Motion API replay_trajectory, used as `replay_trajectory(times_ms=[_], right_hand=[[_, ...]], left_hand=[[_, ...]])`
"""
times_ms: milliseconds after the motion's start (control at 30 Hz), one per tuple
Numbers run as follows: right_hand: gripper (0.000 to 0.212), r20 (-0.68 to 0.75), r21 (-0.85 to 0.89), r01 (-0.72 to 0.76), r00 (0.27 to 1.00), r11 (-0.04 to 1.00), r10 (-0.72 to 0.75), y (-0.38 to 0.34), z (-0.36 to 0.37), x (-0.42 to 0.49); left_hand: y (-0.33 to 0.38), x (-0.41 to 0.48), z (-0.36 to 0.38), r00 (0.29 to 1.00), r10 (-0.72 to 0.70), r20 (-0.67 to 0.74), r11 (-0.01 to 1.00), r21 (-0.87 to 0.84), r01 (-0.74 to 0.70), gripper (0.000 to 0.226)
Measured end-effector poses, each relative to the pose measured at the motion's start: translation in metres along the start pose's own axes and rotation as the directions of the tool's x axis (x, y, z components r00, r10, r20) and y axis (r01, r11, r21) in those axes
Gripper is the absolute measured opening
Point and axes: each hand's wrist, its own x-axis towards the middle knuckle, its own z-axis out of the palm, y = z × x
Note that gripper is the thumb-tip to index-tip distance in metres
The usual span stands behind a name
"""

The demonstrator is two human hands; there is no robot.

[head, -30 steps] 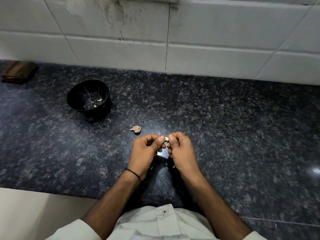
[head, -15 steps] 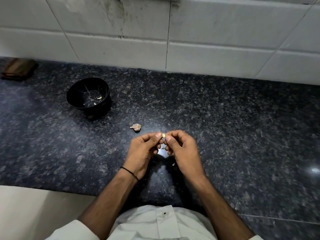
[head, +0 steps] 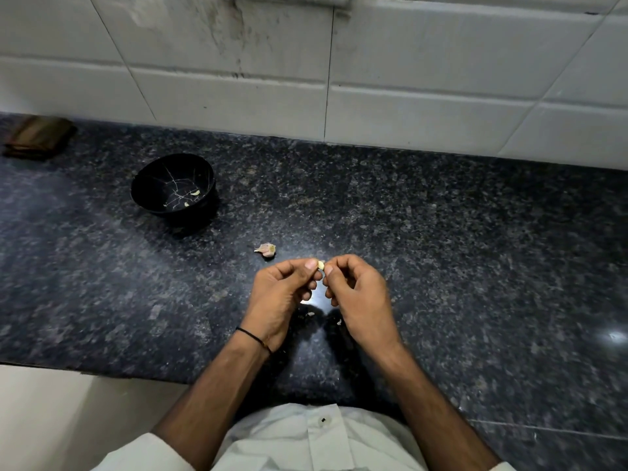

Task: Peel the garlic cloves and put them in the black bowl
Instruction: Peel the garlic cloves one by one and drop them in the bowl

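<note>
Over the dark granite counter, my left hand (head: 283, 295) and my right hand (head: 356, 294) meet at the fingertips, both pinching one small pale garlic clove (head: 320, 265) between them. Most of the clove is hidden by the fingers. An unpeeled clove (head: 266, 249) with pinkish skin lies on the counter just beyond my left hand. The black bowl (head: 149, 193) stands further back to the left, upright, with two peeled pale pieces (head: 194, 193) on its cracked-looking bottom.
Small flakes of garlic skin (head: 338, 322) lie on the counter under my hands. A brown folded object (head: 37, 137) sits at the far left by the white tiled wall (head: 407, 79). The counter's front edge (head: 102, 373) runs below my left forearm.
Both hands have shifted slightly away from me while keeping the clove pinched. The fingertips have worked a little around the clove. The bowl and the loose clove have not moved.
</note>
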Motion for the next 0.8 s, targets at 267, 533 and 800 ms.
replay_trajectory(times_ms=[267, 533, 800], right_hand=[[0.008, -0.005, -0.224, 0.100, 0.995, 0.970, -0.103, -0.0016, -0.0014, -0.0003], [0.010, 0.025, -0.347, 0.196, 0.979, 0.917, -0.200, -0.0032, -0.0012, -0.0013], [0.010, 0.021, -0.313, 0.163, 0.986, 0.936, -0.165, 0.0063, 0.0012, 0.0014]], left_hand=[[0.0019, 0.0005, -0.0021, 0.999, -0.030, 0.038, 1.000, -0.003, 0.030, 0.014], [0.0009, 0.0003, -0.0040, 0.999, 0.038, 0.016, 0.993, 0.113, -0.040, 0.016], [-0.0008, 0.0009, -0.0083, 0.999, -0.045, 0.024, 0.999, 0.008, 0.045, 0.023]])
